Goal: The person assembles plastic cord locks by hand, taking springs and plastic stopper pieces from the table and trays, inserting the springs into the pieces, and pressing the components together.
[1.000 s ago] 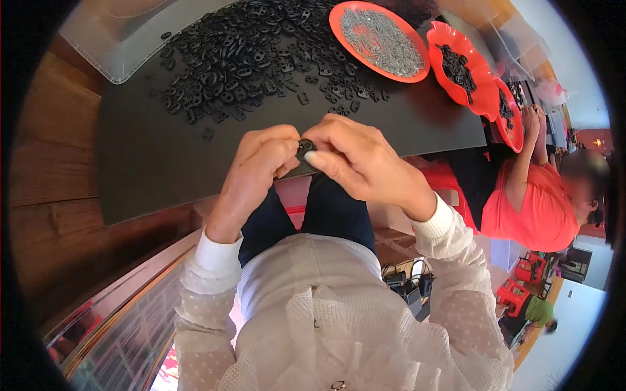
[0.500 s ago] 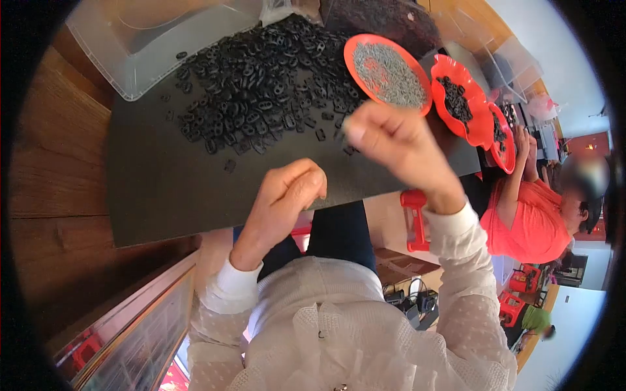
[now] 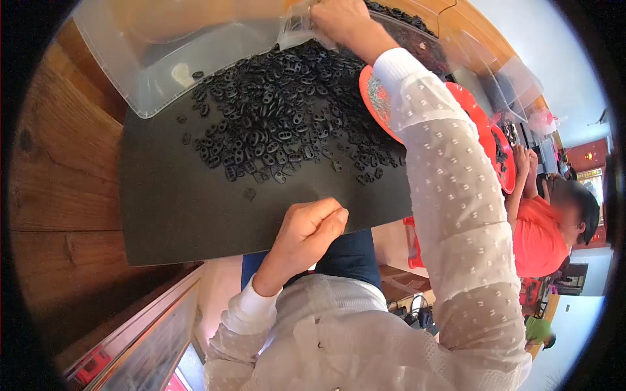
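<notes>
My left hand is closed near the front edge of the dark table mat; anything inside its fingers is hidden. Stretched far forward, my right hand is at a clear plastic bag behind the heap; its fingertips are partly cut off at the top of the view. Between the hands lies a large heap of small black two-holed pieces. My right sleeve partly covers a red plate of small silvery pieces.
A clear plastic bin stands at the back left. Right of my sleeve are red dishes with black pieces. A co-worker in a red shirt sits at the right, hands apart from mine. Another person in green is farther off.
The black piece that both hands held earlier is no longer visible. My right hand has moved away from my left, over the heap to the bag. My left hand stays closed near the table edge.
</notes>
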`<state>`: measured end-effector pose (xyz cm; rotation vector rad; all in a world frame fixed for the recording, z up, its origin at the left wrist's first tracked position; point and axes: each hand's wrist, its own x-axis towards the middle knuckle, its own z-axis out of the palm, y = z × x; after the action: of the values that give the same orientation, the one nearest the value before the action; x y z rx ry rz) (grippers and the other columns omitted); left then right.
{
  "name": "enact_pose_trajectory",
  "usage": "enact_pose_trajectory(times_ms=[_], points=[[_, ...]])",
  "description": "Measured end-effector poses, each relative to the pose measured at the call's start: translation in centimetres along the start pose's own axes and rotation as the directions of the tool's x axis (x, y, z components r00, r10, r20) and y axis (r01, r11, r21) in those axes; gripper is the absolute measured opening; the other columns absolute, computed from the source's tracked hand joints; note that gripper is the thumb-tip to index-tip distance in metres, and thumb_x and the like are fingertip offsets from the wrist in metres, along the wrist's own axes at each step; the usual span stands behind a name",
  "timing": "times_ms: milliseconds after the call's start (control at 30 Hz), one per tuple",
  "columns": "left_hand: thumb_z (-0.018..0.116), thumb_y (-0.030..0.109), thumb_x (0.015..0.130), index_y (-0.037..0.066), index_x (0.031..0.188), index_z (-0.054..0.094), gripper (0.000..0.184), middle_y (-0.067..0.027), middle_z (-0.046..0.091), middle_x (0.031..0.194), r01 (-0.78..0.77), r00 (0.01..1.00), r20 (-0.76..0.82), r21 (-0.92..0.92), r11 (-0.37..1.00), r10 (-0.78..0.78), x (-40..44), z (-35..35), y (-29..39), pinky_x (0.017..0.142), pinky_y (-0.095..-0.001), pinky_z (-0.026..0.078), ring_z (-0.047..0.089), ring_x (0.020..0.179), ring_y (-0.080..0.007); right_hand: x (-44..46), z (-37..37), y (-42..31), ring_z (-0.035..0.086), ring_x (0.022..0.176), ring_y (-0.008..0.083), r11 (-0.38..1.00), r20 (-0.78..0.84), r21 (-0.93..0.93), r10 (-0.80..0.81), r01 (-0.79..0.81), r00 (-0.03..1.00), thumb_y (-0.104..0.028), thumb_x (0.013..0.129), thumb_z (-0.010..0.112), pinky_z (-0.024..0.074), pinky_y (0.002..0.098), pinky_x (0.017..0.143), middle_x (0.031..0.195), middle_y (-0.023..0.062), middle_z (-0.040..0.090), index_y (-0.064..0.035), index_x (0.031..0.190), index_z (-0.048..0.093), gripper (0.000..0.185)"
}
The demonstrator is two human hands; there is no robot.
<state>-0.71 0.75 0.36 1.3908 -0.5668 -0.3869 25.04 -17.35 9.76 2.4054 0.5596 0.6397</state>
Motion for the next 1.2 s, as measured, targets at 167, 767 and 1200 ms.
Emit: enact_pose_trajectory(times_ms=[167,767,1200], points=[[0.050,0.010,0.089,0.000,0.067,0.049,0.024,-0.0038,0.051,0.057,-0.023,0.999,0.038,0.086,0.996,0.019,-0.1,-0.3,-0.3,0.050,-0.0282,0.038,0.048,0.052,-0.0131,-3.0,-4.2,0.6,0.062,0.084,0.0314,0.990,-0.096,0.105,-0.088,0.098,0.991,-0.015,0.079,0.056,0.0456,0.0427,0.071,0.088,0.0133,0.067,-0.0063,0.079,0.069,0.016],[0.053,0.005,0.085,-0.002,0.069,0.046,0.019,-0.0112,0.045,0.057,-0.053,0.999,0.016,0.058,0.997,0.052,-0.1,0.1,-0.5,0.047,-0.0329,0.035,0.042,0.047,-0.0205,-15.9,-3.1,-6.6,0.061,0.081,0.0342,0.729,0.072,0.682,-0.138,0.052,0.988,-0.010,0.078,0.061,0.0520,0.0421,0.064,0.093,0.0145,0.055,-0.0037,0.100,0.056,0.024],[0.050,0.008,0.088,0.000,0.067,0.049,0.022,-0.0067,0.050,0.057,-0.038,0.999,0.027,0.065,0.997,0.036,-0.3,0.1,-0.8,0.049,-0.0287,0.037,0.047,0.051,-0.0130,-18.0,-5.5,-7.5,0.059,0.074,0.0327,0.681,0.115,0.732,-0.125,0.001,0.985,-0.013,0.081,0.062,0.0488,0.0419,0.060,0.090,0.0111,0.052,-0.0048,0.096,0.055,0.019]])
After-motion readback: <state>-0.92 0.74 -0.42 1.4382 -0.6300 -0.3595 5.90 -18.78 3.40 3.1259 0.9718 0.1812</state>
